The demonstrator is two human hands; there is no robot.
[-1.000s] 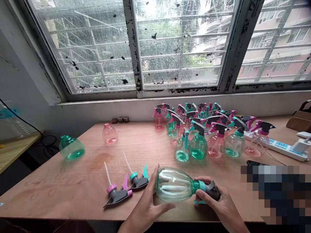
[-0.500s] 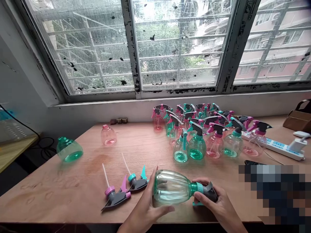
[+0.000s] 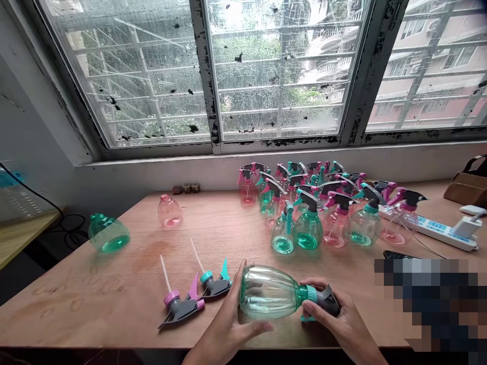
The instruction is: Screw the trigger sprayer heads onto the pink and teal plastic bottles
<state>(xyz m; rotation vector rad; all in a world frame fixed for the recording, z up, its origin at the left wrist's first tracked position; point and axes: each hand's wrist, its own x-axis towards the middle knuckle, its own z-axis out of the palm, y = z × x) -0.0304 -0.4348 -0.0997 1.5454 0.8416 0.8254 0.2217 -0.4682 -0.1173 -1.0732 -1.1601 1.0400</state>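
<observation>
A clear green spray bottle (image 3: pixel 270 292) lies sideways in the air between my hands, its base to the left and its neck to the right. My left hand (image 3: pixel 232 314) cups the base, thumb stretched below it. My right hand (image 3: pixel 338 314) is closed around the dark grey spray head (image 3: pixel 327 300) with its teal collar at the bottle's neck. Left of my left hand, two loose spray heads lie on the table: one with a pink collar and trigger (image 3: pixel 180 308), one with a teal collar and trigger (image 3: pixel 215 285). Their thin tubes point up and away.
A topless green bottle (image 3: pixel 109 234) and a topless pink bottle (image 3: pixel 170 212) stand at the left. Several pink and green spray bottles (image 3: pixel 309 230) crowd the back right. Beside them are a white power strip (image 3: pixel 437 230) and a brown bag (image 3: pixel 466 185). A blurred patch covers the right front.
</observation>
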